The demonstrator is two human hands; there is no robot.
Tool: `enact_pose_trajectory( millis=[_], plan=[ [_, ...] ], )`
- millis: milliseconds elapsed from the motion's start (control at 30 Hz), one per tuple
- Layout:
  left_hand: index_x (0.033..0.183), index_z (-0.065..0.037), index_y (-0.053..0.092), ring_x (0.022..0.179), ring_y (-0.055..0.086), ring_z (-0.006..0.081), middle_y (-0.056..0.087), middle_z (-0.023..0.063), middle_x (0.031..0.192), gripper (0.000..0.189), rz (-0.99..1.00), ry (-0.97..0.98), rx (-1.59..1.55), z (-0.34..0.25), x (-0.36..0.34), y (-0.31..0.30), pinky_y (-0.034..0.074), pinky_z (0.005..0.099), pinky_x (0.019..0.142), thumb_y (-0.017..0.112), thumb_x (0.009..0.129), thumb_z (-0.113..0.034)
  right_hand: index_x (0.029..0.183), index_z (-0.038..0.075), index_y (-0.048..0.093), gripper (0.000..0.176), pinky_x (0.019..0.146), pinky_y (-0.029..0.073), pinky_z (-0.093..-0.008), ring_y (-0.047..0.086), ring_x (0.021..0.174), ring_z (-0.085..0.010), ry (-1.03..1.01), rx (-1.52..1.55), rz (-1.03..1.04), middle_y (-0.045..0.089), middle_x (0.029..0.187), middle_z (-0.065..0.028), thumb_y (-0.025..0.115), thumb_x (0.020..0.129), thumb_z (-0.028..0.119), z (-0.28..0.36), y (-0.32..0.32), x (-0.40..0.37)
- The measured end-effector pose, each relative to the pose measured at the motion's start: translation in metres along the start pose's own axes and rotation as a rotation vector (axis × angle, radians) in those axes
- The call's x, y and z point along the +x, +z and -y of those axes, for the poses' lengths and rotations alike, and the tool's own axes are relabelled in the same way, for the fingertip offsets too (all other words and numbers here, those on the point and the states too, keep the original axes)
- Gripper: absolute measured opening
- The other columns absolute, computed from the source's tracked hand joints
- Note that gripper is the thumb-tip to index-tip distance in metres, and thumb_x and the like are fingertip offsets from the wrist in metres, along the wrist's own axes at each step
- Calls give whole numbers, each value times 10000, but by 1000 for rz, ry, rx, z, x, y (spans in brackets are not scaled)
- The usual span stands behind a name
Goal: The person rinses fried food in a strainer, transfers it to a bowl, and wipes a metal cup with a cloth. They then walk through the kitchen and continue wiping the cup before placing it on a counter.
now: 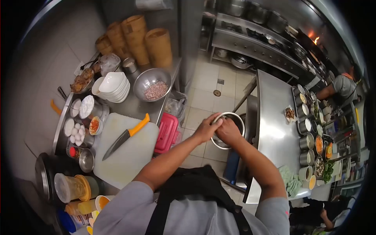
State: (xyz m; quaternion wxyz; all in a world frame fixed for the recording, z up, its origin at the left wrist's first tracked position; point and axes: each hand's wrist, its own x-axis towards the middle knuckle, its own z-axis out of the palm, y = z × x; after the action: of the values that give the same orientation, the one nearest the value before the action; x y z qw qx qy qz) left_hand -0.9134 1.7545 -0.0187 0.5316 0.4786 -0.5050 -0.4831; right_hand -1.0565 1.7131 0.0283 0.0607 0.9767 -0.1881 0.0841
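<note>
In front of my body, over the tiled floor, is a round metal pot (242,126) with a bright rim. My left hand (206,129) is closed at the pot's left rim, its fingers beside my other hand. My right hand (229,132) overlaps the pot's mouth, its fingers curled downward and closed; what they hold, if anything, is hidden. To the left, a knife (127,136) with an orange handle lies on a white cutting board (133,156). Beyond the board stands a steel bowl (143,80) of chopped pinkish food.
White bowls (114,86) are stacked on the left counter near bamboo steamers (158,47). A red plastic container (166,132) sits beside the board. On the right are a steel table (273,117), several metal ingredient tins (306,141) and a green cloth (290,181). A co-worker (344,88) stands near the flaming stove.
</note>
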Motion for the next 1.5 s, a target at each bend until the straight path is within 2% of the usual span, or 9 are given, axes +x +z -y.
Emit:
enact_pose_trajectory(
  millis=[200,333,433,633,733,1000,1200,1400,1500],
  plan=[
    [1261,-36,532,1013,588,237,607,182,1118,474,-145,115,98,-31,76,-10,443,318,894,597,886,-319,800,71,659,158,598,469,-341,617,780,-255,417,-374,175,629,830,-83,585,756,203,-56,6,58],
    [1293,-86,524,1099,524,240,534,158,1207,447,-168,97,377,-12,150,7,397,319,947,572,905,-303,920,-2,642,208,737,513,-359,670,842,-283,506,281,340,669,919,-185,557,813,155,-123,25,77],
    [1356,-78,436,1151,486,247,534,139,1159,492,-259,350,246,4,230,24,353,324,1004,548,925,-285,985,9,589,204,755,477,-348,623,859,-348,849,1590,-387,637,951,-211,558,831,139,-199,77,91],
    [1278,27,421,1150,512,341,503,197,1255,445,-213,-165,-551,11,374,30,420,438,981,445,945,-265,969,-5,500,196,843,435,-377,536,917,-345,812,382,-924,526,1013,-182,503,783,-66,-307,4,33],
    [1256,42,407,1121,530,401,531,216,1217,421,-159,-386,-776,1,402,53,454,533,951,381,927,-218,999,-6,467,234,926,394,-401,487,1029,-362,828,287,-1048,485,1098,-209,486,778,-80,-347,22,26],
    [897,-15,552,798,571,211,577,87,846,129,46,-642,-782,5,466,141,478,344,741,478,867,-117,1432,60,260,740,1079,112,-593,156,1386,-431,720,241,-832,184,1494,-241,330,917,587,-404,36,56],
    [1146,4,520,945,598,223,576,126,1095,343,397,-611,-680,14,538,161,511,372,815,513,803,5,1243,9,511,597,992,345,-501,468,1172,-416,892,24,-815,492,1265,-221,375,935,502,-513,-19,37],
    [1085,76,548,908,623,224,622,140,1000,315,677,-496,-363,39,658,162,502,338,842,532,778,8,1005,36,655,571,884,433,-402,589,967,-349,1143,1027,-237,637,1007,-188,337,937,505,-632,-27,36],
    [1089,46,553,900,630,237,624,148,1014,323,706,-582,-435,66,731,173,531,373,778,533,773,-13,990,10,647,467,891,431,-413,586,974,-356,1239,767,-610,643,982,-183,428,934,419,-665,-7,65]
  ],
)
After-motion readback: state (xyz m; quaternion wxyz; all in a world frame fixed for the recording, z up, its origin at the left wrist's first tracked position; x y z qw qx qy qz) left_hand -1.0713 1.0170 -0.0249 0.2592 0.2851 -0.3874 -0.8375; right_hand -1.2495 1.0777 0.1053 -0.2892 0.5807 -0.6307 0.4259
